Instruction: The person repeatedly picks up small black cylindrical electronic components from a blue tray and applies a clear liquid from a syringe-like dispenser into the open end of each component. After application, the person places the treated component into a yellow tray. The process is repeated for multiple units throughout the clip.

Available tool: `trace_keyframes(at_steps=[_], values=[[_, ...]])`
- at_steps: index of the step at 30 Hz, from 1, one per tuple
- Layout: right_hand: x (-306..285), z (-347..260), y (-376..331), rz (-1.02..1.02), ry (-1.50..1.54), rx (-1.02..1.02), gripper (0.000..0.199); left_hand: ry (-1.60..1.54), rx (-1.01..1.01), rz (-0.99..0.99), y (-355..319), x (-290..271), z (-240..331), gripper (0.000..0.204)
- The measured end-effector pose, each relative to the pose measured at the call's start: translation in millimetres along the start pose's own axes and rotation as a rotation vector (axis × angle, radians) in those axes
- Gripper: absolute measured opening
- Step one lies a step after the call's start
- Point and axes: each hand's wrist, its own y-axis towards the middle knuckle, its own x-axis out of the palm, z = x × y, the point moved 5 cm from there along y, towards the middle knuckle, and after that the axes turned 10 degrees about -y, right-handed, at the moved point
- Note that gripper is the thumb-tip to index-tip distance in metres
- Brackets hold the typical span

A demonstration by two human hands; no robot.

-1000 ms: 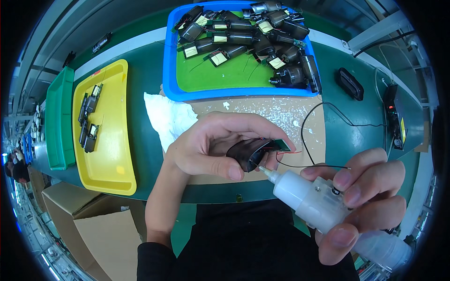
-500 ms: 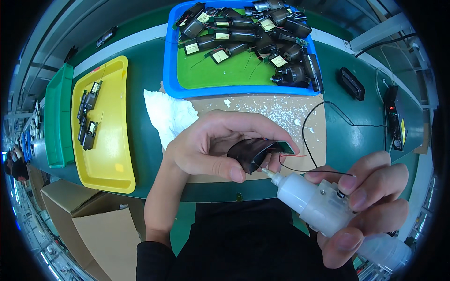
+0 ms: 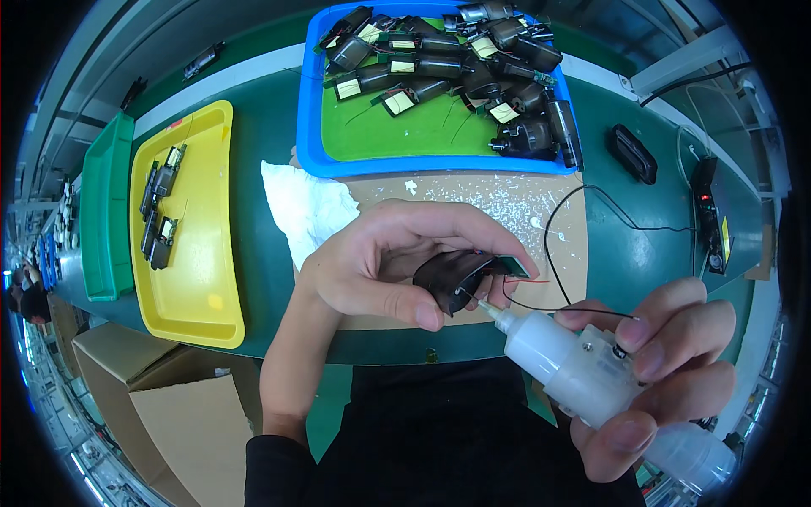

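In my left hand (image 3: 363,266) is a dark, curved plastic housing (image 3: 443,279), gripped between thumb and fingers. A small green circuit board (image 3: 517,267) sits at its right end, with a thin red wire and a black wire sticking out. My right hand (image 3: 676,363) is closed around a white translucent glue dispenser (image 3: 545,355), tilted with its narrow nozzle (image 3: 490,310) pointing up and left. The nozzle tip is right at the housing's lower open edge; I cannot tell whether it touches. The black wire's free end reaches the right fingertips.
A blue tray (image 3: 308,127) at the back holds several dark housings. Left are a yellow tray (image 3: 198,287) with a few units and a green tray (image 3: 106,220). White tissue (image 3: 308,211) lies on spotted cardboard (image 3: 566,253). A black device (image 3: 710,215) with a cable stands right; a carton (image 3: 190,431) is lower left.
The glue dispenser and the housing have shifted very slightly to the right. Both hands keep the same grips.
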Motion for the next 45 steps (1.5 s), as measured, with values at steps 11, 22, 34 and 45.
trace_keyframes(at_steps=[11,22,34,45], values=[[4.2,4.2,-8.9,0.260,0.213,-0.013,0.024,0.061,-0.041,0.097,-5.9,-4.0,10.9,0.054],[-2.0,82.1,-54.2,0.098,-0.134,0.371,0.017,1.790,-0.054,0.873,-103.5,2.7,144.9,0.044],[-27.0,94.0,-56.6,0.132,-0.279,0.384,0.016,2.305,-0.260,0.714,-6.6,-183.6,265.7,0.043],[-39.3,94.6,-61.8,0.100,-0.228,0.589,0.015,2.073,-0.270,0.707,124.4,-283.5,248.9,0.054]])
